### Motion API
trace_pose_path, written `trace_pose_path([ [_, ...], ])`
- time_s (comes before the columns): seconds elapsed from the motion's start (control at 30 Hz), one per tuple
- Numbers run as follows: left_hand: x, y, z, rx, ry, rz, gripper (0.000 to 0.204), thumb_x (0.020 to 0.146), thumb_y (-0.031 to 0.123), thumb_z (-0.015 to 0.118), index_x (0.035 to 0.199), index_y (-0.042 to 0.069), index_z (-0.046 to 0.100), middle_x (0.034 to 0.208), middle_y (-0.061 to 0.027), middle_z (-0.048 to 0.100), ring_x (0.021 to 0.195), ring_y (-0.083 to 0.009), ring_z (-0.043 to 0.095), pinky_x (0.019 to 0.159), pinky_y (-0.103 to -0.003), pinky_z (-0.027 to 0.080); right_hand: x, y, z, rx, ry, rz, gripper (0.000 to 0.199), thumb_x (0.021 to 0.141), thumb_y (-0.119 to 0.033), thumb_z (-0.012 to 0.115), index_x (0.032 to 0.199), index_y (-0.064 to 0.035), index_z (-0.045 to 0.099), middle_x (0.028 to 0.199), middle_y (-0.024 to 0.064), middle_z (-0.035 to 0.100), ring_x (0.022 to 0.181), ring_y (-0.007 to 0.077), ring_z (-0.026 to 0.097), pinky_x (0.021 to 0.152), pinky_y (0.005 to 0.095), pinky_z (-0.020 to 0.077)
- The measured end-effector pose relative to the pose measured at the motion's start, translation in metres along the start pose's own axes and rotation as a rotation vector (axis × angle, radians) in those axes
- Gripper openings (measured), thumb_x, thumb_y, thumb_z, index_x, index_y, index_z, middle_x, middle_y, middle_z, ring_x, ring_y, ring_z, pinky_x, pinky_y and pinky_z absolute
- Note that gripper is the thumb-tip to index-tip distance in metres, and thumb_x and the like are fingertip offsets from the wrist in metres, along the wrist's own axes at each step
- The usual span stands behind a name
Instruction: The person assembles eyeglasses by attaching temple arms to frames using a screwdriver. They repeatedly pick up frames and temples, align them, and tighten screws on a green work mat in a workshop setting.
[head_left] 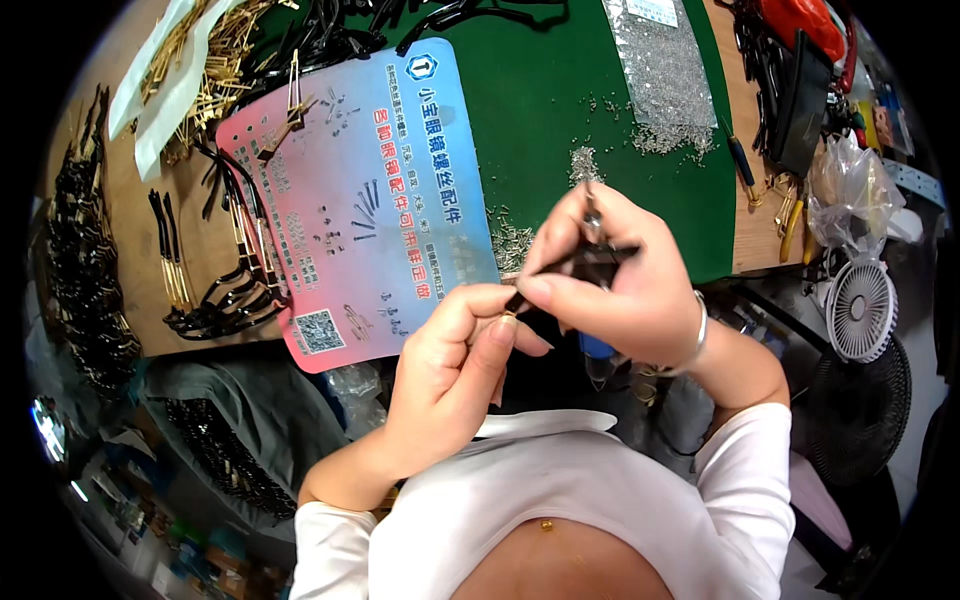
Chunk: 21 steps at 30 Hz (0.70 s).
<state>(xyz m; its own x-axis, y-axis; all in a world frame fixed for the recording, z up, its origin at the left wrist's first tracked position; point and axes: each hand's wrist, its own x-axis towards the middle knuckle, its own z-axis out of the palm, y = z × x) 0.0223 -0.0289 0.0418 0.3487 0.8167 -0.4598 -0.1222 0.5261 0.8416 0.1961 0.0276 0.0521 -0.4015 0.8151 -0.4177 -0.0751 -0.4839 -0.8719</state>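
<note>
Both hands meet in front of my chest, at the near edge of the green mat. My left hand (pixel 450 365) pinches the end of a small dark piece (pixel 517 300) between thumb and fingers; it looks like part of an eyeglass temple. My right hand (pixel 640 285) is closed round a dark, blurred piece (pixel 590 265), its thumb reaching the left fingertips. A slim metallic tool tip (pixel 592 215) sticks up between the right fingers. Below that hand shows a blue handle-like part (pixel 596 348); whether it belongs to the same tool I cannot tell.
Small screws (pixel 512 245) lie in piles beyond my hands, by a clear bag (pixel 665 70) of them. A pink-blue printed sheet (pixel 350 200) holds small parts. Eyeglass temples (pixel 240 290) lie left. A screwdriver (pixel 742 165), plastic bag (pixel 850 200) and white fan (pixel 862 310) are right.
</note>
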Motion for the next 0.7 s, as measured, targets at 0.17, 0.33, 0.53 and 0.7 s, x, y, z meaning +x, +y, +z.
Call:
trace_pose_path([
  [0.17,-0.003,0.002,0.001,-0.085,0.058,-0.063,0.025,0.095,0.015,0.041,0.115,0.000,0.047,0.086,-0.0112,0.064,0.045,-0.0054,0.047,0.041,-0.016,0.037,0.006,0.006,-0.009,0.004,-0.019,-0.029,0.023,0.075,0.001,0.065,0.085,-0.0045,0.045,0.081,0.0074,0.061,0.062,0.0066,0.055,0.050,0.0188,0.0445],
  [0.33,-0.001,0.004,0.002,-0.145,0.037,-0.084,0.026,0.095,0.016,0.042,0.114,-0.001,0.047,0.087,-0.0119,0.064,0.045,-0.0050,0.047,0.042,-0.015,0.037,0.003,0.004,-0.007,0.015,0.055,-0.048,0.021,0.075,0.001,0.065,0.085,-0.0040,0.047,0.078,0.0064,0.060,0.060,0.0059,0.053,0.050,0.0186,0.0434],
  [0.53,0.008,-0.003,-0.001,-0.127,0.077,-0.076,0.033,0.093,0.016,0.048,0.121,0.001,0.040,0.084,-0.0100,0.065,0.042,-0.0016,0.039,0.040,-0.014,0.031,0.007,0.008,-0.008,0.026,0.047,0.057,0.017,0.075,-0.003,0.066,0.082,-0.0020,0.051,0.068,0.0026,0.055,0.052,0.0056,0.051,0.045,0.0198,0.0407],
  [0.7,0.011,-0.007,-0.007,-0.101,-0.002,-0.053,0.038,0.094,0.013,0.046,0.126,-0.001,0.033,0.088,-0.0103,0.065,0.048,-0.0013,0.043,0.042,-0.015,0.034,0.010,0.013,-0.007,0.024,-0.006,0.077,0.015,0.076,-0.004,0.065,0.082,-0.0015,0.052,0.067,0.0030,0.055,0.049,0.0058,0.051,0.043,0.0197,0.0403],
])
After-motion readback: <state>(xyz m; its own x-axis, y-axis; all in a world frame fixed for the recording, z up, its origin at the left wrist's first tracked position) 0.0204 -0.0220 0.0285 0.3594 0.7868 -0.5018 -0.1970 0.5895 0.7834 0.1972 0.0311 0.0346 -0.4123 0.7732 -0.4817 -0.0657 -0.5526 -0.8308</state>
